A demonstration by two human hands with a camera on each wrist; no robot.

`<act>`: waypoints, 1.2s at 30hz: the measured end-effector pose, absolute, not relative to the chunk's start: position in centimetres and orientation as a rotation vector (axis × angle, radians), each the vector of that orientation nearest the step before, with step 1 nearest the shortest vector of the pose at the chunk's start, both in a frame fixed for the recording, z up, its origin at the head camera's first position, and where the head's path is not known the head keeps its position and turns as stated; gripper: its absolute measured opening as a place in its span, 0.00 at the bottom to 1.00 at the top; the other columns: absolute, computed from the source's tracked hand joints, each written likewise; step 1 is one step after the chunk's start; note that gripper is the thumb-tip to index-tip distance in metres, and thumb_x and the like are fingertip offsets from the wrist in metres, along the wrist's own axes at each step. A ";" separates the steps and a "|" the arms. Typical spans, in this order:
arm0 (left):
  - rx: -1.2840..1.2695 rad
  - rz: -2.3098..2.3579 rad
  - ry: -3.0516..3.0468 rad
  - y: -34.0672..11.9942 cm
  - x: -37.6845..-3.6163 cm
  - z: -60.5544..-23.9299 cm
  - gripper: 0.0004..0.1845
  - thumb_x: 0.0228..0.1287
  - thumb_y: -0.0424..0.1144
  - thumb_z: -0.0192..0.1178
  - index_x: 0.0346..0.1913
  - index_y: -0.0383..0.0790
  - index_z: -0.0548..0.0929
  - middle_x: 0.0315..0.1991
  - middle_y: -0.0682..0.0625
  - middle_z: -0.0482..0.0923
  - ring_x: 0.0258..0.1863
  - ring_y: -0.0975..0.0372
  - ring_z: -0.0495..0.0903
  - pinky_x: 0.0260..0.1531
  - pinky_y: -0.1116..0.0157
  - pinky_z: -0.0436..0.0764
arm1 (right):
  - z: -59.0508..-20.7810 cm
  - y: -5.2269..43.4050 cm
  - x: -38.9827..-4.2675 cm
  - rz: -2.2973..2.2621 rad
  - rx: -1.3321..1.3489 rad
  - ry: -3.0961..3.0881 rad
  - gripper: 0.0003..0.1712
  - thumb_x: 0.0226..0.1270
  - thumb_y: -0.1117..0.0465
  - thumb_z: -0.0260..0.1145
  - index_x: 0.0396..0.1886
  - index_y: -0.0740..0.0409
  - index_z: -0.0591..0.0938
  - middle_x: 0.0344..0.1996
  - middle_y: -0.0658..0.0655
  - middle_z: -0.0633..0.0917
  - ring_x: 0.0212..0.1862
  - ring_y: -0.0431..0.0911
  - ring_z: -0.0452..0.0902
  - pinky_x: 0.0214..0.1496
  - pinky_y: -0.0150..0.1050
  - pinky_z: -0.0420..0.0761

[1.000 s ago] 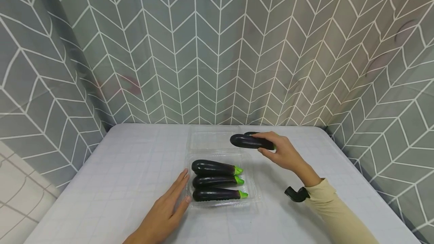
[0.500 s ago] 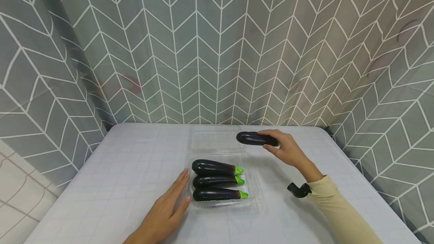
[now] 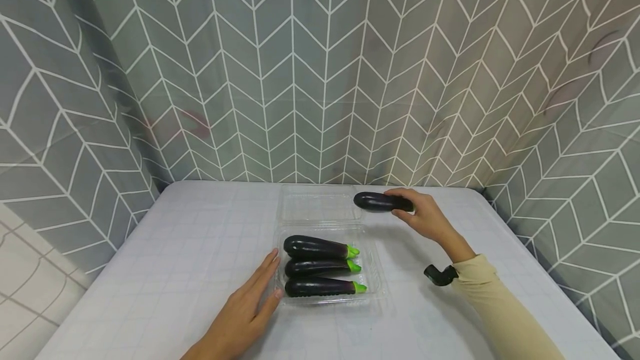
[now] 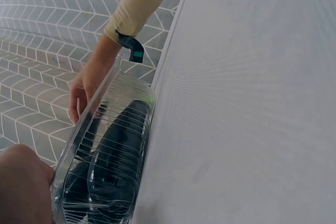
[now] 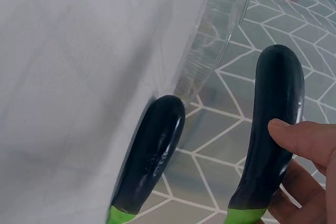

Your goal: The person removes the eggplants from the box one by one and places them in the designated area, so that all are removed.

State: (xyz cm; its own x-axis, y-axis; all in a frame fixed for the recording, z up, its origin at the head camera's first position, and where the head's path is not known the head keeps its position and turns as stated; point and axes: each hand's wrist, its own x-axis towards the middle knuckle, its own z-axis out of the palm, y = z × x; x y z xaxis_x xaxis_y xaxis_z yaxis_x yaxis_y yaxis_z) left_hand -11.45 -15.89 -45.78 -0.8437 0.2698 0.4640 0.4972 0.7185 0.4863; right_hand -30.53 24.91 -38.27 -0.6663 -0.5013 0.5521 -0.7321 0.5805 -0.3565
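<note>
A clear plastic clamshell box stands open mid-table with three dark purple eggplants side by side in it, green stems to the right. My left hand lies flat on the table, fingers straight against the box's left side. My right hand grips a fourth eggplant above the table, right of the open lid. In the right wrist view the held eggplant hangs over another eggplant lying on the table by the lid.
The white table is closed in at the back and both sides by a grey chevron-patterned curtain. A black wrist mount sits on my right forearm, which wears a cream sleeve.
My right hand has carried the held eggplant a little to the right and toward the back of the table. The left hand and the box have stayed put.
</note>
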 end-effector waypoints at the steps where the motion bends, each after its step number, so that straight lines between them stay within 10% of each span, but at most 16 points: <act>1: -0.595 -0.883 -2.565 -15.9 -11.4 -45.8 0.33 0.80 0.47 0.58 0.80 0.37 0.65 0.82 0.55 0.54 0.76 0.60 0.60 0.71 0.64 0.62 | -38.3 25.0 -30.6 0.804 0.985 -2.427 0.29 0.58 0.76 0.77 0.60 0.59 0.85 0.54 0.60 0.87 0.55 0.60 0.83 0.53 0.60 0.82; 36: -0.614 -0.857 -2.550 -16.0 -11.5 -45.8 0.32 0.81 0.46 0.57 0.80 0.37 0.64 0.82 0.55 0.53 0.76 0.58 0.62 0.68 0.55 0.68 | -40.9 26.9 -32.9 0.767 0.726 -2.622 0.25 0.62 0.71 0.76 0.59 0.63 0.85 0.55 0.68 0.85 0.59 0.69 0.77 0.61 0.67 0.73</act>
